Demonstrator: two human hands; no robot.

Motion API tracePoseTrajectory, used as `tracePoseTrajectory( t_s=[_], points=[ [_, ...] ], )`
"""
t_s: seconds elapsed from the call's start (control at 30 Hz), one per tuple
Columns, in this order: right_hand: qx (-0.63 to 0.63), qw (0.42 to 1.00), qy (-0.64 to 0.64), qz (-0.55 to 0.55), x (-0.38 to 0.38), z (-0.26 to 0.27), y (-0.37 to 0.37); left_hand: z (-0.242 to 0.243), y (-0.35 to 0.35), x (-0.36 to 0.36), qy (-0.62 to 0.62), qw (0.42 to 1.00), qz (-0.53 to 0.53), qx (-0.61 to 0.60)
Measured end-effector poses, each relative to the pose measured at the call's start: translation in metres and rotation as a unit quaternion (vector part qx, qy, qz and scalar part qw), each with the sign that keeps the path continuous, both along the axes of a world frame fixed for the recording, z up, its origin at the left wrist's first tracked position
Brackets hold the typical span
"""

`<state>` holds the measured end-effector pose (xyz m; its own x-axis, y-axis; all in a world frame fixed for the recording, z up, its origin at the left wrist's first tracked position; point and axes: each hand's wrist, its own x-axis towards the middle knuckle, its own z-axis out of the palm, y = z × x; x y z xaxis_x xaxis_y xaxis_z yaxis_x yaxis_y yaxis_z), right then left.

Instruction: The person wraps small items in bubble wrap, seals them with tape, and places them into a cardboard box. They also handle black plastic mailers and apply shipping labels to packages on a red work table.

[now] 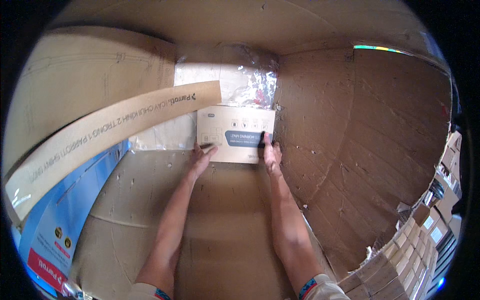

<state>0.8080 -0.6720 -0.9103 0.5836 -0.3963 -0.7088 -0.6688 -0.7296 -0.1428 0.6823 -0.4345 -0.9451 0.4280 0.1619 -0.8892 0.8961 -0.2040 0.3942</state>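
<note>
A printed brown cardboard box [243,116] is gripped from both sides, deep inside a large cardboard carton. My left hand [202,159] holds its near left corner, thumb on the top face. On the opposite side my right hand [272,155] clasps the right edge, its thumb lying over a dark printed panel. Small icons and upside-down writing cover the box's top. Beyond it, clear packing tape [247,88] shines at the carton's far end. The box's underside is hidden, so I cannot tell whether it rests on something.
A long, narrow Parroti cardboard box [112,127] slants along the left, above a blue printed box [75,210]. The carton's creased brown wall [318,131] rises at right, with a torn edge. Outside it, several stacked cartons [408,243] stand at lower right.
</note>
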Motion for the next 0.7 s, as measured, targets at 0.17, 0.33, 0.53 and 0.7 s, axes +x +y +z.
tracePoseTrajectory(
  t_s=[0.17,0.33,0.53,0.7],
  points=[
    [-0.087,0.994,-0.037,0.063,0.064,0.096,0.028,0.084,0.043,0.026,-0.036,0.999,0.023,0.013],
    [0.230,0.966,-0.119,0.005,0.104,0.240,0.063,0.235,0.060,0.022,-0.060,0.944,0.324,0.010],
    [0.569,0.777,-0.039,-0.267,0.002,0.464,0.062,0.557,0.102,-0.035,-0.580,0.799,0.119,0.109],
    [0.675,0.717,0.013,-0.173,-0.156,0.596,0.171,0.757,0.137,-0.210,-0.574,0.767,0.116,0.262]
  ],
)
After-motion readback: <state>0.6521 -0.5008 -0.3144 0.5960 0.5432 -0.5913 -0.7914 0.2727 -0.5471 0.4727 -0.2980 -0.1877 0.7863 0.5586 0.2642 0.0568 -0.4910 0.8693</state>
